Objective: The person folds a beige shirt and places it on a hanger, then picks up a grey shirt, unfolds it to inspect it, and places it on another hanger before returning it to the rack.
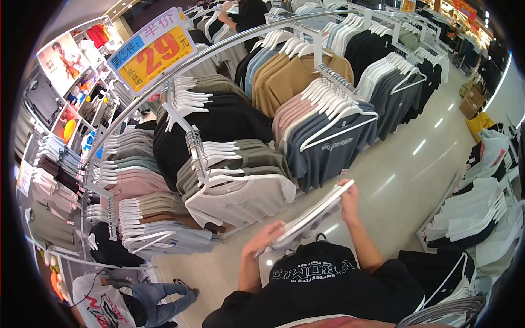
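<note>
In front of my black shirt, a bundle of white hangers slants up to the right, held in both hands. My left hand is closed round its lower left end. At the upper right end, my right hand grips it with fingers wrapped over the edge. Light grey fabric shows along the bundle's lower side. Beyond it, a white T-shirt hangs at the front of a rack arm, and a blue-grey T-shirt faces out on the rack further right.
A curved metal rail carries a yellow price sign. Brown tops hang further back. A person in a white shirt is at the lower left, another in black at the top. Cartons stand across the shiny aisle floor.
</note>
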The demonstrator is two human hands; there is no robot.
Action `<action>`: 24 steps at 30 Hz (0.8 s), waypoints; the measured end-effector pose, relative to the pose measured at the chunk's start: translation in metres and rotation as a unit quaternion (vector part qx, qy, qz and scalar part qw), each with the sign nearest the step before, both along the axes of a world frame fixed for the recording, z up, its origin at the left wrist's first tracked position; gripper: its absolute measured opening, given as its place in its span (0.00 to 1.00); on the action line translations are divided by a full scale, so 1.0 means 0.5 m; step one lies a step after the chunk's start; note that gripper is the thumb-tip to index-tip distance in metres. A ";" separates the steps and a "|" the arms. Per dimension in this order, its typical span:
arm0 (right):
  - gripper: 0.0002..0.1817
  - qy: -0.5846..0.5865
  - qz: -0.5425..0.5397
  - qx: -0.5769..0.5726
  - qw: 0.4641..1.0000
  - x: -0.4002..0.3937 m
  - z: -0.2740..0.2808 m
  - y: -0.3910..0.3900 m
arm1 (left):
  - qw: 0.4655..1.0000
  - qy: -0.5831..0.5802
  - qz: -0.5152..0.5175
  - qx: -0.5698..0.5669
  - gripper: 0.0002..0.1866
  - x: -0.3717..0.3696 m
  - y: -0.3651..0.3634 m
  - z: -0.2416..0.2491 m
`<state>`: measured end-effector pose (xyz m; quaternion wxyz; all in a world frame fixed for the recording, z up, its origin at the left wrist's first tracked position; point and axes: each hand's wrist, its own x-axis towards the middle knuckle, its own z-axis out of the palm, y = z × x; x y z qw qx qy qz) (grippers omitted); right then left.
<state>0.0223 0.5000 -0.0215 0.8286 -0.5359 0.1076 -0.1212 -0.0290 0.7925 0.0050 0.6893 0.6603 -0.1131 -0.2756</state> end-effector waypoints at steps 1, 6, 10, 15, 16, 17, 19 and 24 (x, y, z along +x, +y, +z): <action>0.08 -0.005 -0.012 -0.006 1.000 -0.003 0.018 0.002 | 0.998 -0.007 -0.041 0.043 0.17 -0.001 -0.007 0.006; 0.09 -0.058 -0.025 -0.033 0.997 0.001 0.055 -0.022 | 0.994 0.042 -0.056 0.084 0.16 -0.002 -0.051 0.085; 0.10 -0.031 -0.010 -0.081 0.996 0.000 0.091 -0.059 | 0.998 0.047 -0.039 -0.018 0.13 0.000 -0.041 0.078; 0.17 -0.024 0.030 -0.091 0.995 -0.004 0.124 -0.089 | 0.993 0.034 -0.112 0.030 0.14 0.013 -0.016 0.090; 0.18 -0.019 0.031 -0.093 0.995 -0.005 0.124 -0.093 | 0.991 0.032 -0.126 0.040 0.14 0.015 -0.015 0.095; 0.19 -0.014 0.032 -0.095 0.995 -0.007 0.123 -0.097 | 0.990 0.031 -0.123 0.055 0.15 0.013 -0.018 0.107; 0.20 -0.015 0.014 -0.152 0.988 -0.007 0.116 -0.106 | 0.989 0.029 -0.115 0.084 0.16 0.008 -0.028 0.130; 0.16 -0.038 -0.099 -0.437 0.893 -0.021 0.111 -0.088 | 0.976 -0.061 -0.094 0.187 0.17 0.010 -0.031 0.091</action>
